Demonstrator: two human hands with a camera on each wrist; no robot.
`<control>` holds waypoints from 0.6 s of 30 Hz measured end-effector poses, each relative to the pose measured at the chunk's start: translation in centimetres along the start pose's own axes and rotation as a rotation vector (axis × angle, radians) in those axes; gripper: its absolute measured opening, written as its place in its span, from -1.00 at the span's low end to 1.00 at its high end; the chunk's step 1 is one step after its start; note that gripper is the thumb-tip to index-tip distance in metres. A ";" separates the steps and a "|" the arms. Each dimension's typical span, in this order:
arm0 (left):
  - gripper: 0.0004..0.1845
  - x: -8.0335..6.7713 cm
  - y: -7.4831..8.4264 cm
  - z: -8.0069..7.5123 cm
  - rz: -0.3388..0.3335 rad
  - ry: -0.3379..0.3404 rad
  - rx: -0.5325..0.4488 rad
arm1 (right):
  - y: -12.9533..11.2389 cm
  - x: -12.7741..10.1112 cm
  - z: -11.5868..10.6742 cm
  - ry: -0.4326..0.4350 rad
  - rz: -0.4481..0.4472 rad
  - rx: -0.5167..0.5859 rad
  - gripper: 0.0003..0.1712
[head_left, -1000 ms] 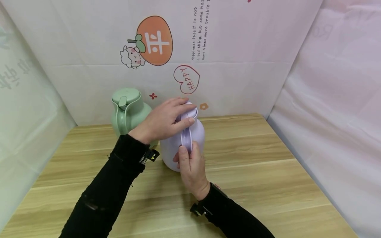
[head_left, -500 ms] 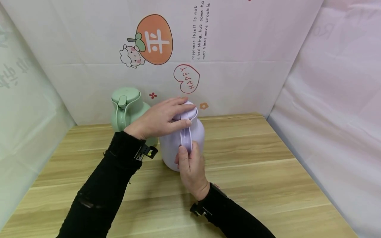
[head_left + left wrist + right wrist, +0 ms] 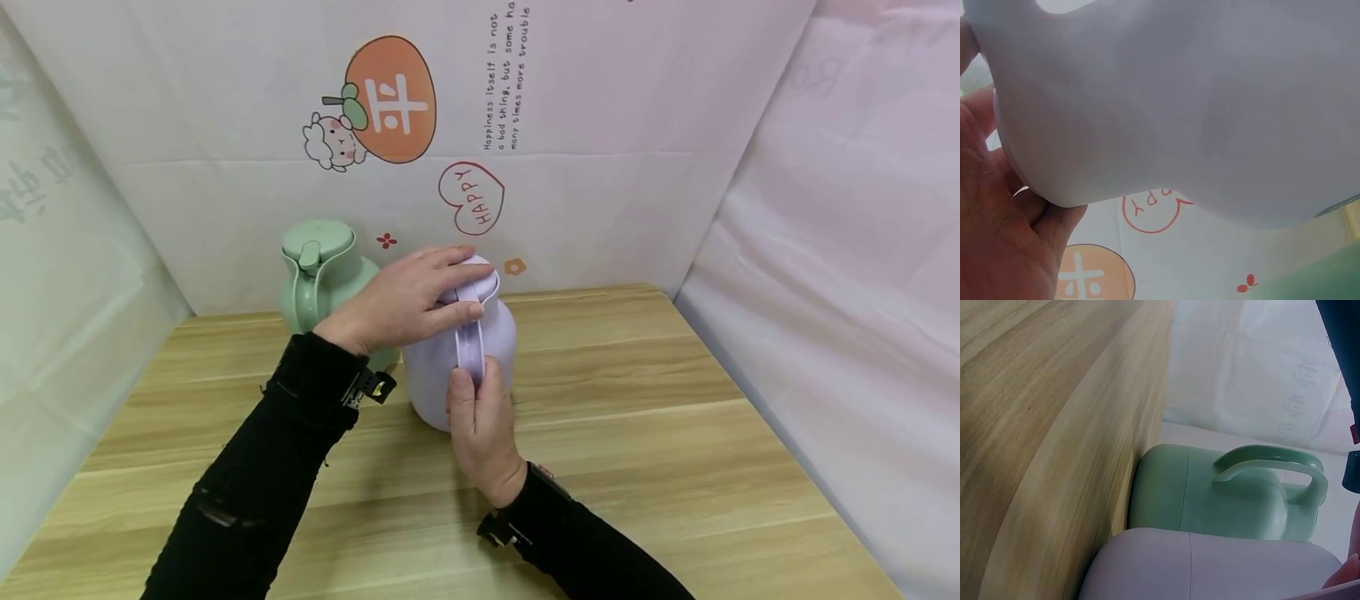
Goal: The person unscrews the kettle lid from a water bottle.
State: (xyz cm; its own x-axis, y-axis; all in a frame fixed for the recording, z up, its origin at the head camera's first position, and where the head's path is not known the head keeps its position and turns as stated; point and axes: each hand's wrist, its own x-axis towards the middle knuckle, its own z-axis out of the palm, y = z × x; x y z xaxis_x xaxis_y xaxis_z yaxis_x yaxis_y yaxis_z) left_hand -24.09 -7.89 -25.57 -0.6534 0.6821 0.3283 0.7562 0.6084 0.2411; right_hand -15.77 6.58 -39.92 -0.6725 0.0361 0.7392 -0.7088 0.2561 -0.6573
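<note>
A pale lilac jug [image 3: 495, 346] stands on the wooden table [image 3: 637, 433] in the head view. My left hand [image 3: 408, 298] lies over its lid [image 3: 483, 279], fingers curled round the top and thumb on the near side. My right hand [image 3: 480, 421] grips the jug's handle [image 3: 470, 350] from below, thumb along its left side. The left wrist view is filled by the jug [image 3: 1197, 112] with my palm [image 3: 997, 237] against it. In the right wrist view the jug's body [image 3: 1210, 569] shows at the bottom edge.
A mint green jug [image 3: 318, 279] with a lid and handle stands just behind and left of the lilac one, near the back wall; the same green jug [image 3: 1222, 497] appears in the right wrist view. Printed sheets wall in the table at the back, left and right.
Almost nothing has moved. My left wrist has shifted slightly on the lid and my right hand has crept a little higher on the handle.
</note>
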 end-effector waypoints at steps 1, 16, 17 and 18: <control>-0.39 0.0 0.0 0.0 0.001 0.006 0.003 | 0.0 0.0 0.0 0.004 0.001 -0.003 -0.86; -0.41 0.0 0.7 0.1 -0.034 0.025 0.034 | 0.2 -0.2 0.0 0.008 -0.005 0.004 -0.87; -0.40 0.0 0.7 0.2 -0.037 0.025 0.038 | 0.2 -0.2 0.0 0.008 -0.004 0.002 -0.88; -0.40 0.0 0.7 0.2 -0.041 0.027 0.041 | 0.2 -0.2 0.0 0.007 -0.003 0.002 -0.88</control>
State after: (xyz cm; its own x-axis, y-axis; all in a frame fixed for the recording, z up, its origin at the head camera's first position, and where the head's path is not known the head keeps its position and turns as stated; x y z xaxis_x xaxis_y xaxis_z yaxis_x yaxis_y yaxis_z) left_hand -23.56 -7.33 -25.56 -0.6821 0.6457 0.3433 0.7265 0.6520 0.2171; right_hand -15.75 6.66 -40.14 -0.6686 0.0424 0.7424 -0.7113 0.2547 -0.6551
